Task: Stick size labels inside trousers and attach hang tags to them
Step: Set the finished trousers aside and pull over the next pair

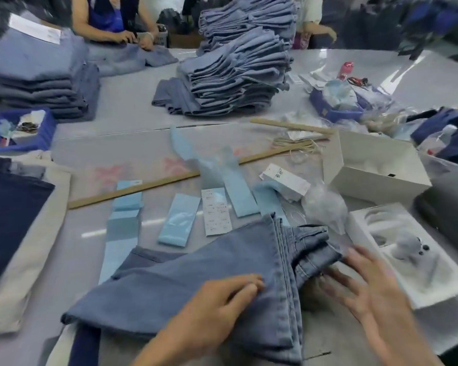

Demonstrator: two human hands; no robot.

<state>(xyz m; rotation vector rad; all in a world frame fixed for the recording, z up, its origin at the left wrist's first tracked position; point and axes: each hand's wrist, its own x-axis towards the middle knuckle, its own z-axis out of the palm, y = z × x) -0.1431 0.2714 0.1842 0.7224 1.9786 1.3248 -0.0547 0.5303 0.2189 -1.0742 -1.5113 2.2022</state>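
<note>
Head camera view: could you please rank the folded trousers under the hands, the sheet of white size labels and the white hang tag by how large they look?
1. folded trousers, largest by far, though nearest the camera.
2. sheet of white size labels.
3. white hang tag.
The last two look close in size, so that order is unsure.

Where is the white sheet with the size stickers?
The sticker sheet lies flat on the table in the middle, just beyond the folded trousers, between two light blue strips.

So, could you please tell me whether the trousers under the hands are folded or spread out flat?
Folded: the trousers lie doubled over, stacked layered edges showing, left hand pressing on top.
</note>
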